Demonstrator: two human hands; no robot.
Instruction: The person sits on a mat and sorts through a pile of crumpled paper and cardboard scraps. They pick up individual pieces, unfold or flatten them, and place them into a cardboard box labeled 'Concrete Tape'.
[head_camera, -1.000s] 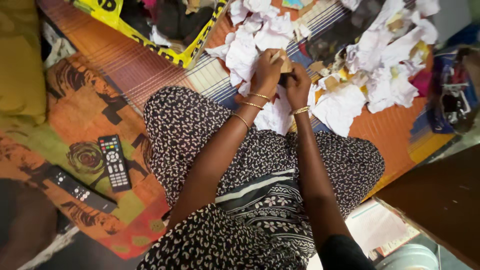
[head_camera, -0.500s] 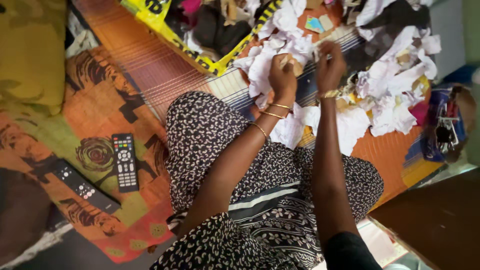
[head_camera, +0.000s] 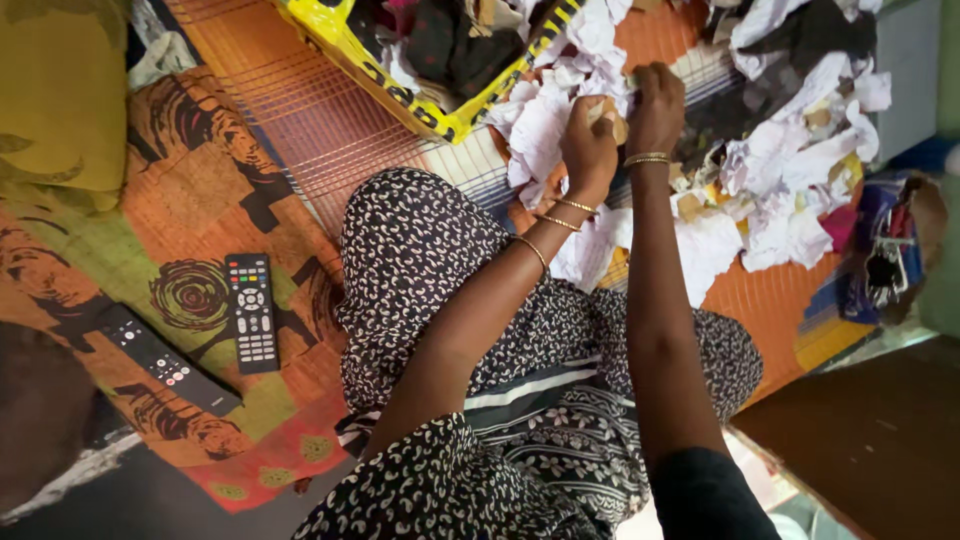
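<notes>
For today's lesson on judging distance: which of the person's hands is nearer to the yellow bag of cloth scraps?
Left. The left hand is beside the yellow bag, just right of its lower corner in the picture; the right hand is beyond the left, farther from the bag, over the white paper scraps.

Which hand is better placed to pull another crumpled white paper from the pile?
Probably right. The right hand seems free beside the crumpled white papers; the left hand already grips a small tan piece.

I see one package: a bright yellow bag with black marks along its edge, lying open at the top of the mat and stuffed with dark clothes. It lies just beside the heap of white paper scraps (they touch its right end). I see no labels, signs or screens.
</notes>
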